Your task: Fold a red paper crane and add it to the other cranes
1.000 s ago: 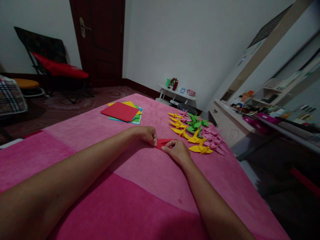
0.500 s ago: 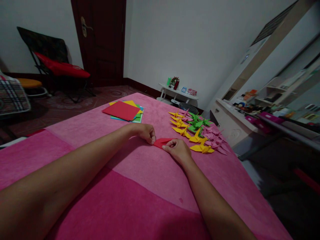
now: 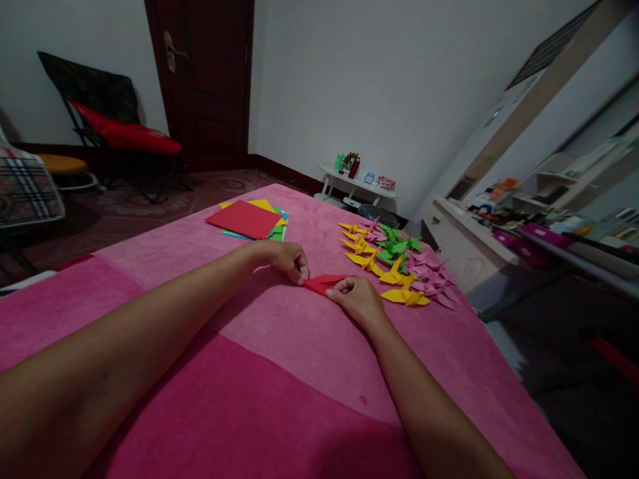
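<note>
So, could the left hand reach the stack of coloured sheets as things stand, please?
Probably yes: only bare pink cover lies between left hand and stack, though it pinches the red paper.

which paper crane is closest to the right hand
The yellow crane at the group's near end, beside the right hand; green cranes and pink cranes lie farther off.

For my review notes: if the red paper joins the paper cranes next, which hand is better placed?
Probably the right hand: it touches the red paper on the side nearest the paper cranes; the left hand sits farther away.
</note>
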Demonstrator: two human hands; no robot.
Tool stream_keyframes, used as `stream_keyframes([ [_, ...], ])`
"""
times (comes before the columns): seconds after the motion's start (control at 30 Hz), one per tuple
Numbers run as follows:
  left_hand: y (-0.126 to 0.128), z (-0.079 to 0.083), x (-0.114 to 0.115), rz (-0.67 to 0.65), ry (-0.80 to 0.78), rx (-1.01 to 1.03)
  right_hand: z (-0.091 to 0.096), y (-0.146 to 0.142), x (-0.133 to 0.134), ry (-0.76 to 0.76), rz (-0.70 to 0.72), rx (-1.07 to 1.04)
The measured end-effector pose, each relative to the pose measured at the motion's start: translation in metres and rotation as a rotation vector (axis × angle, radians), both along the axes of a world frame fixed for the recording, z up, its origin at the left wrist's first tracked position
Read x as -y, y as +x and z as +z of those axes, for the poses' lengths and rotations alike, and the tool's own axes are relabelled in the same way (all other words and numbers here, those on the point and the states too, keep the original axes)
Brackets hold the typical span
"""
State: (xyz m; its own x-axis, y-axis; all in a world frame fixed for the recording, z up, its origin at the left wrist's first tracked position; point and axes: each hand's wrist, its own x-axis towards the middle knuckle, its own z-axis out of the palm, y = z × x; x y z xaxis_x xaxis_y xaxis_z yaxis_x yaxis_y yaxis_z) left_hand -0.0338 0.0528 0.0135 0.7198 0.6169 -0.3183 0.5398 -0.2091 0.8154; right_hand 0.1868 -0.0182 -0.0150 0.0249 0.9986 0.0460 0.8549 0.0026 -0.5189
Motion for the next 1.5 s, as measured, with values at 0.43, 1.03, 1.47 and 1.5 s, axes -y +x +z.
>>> stream_keyframes([
  [0.43, -0.001, -0.004, -0.001, -0.083, 0.054, 0.087, -0.001, 0.001, -0.001, -0.006, 0.022, -0.04],
  [1.03, -0.004, -0.004, -0.004, -0.059, 0.013, 0.093, -0.01, 0.004, -0.003, 0.034, 0.045, -0.141],
  [1.47, -0.001, -0.008, -0.004, -0.012, 0.037, 0.044, -0.019, 0.002, -0.002, 0.11, 0.043, -0.258],
  [1.5, -0.001, -0.009, -0.005, -0.012, 0.042, 0.043, -0.019, 0.001, -0.001, 0.117, 0.045, -0.268],
])
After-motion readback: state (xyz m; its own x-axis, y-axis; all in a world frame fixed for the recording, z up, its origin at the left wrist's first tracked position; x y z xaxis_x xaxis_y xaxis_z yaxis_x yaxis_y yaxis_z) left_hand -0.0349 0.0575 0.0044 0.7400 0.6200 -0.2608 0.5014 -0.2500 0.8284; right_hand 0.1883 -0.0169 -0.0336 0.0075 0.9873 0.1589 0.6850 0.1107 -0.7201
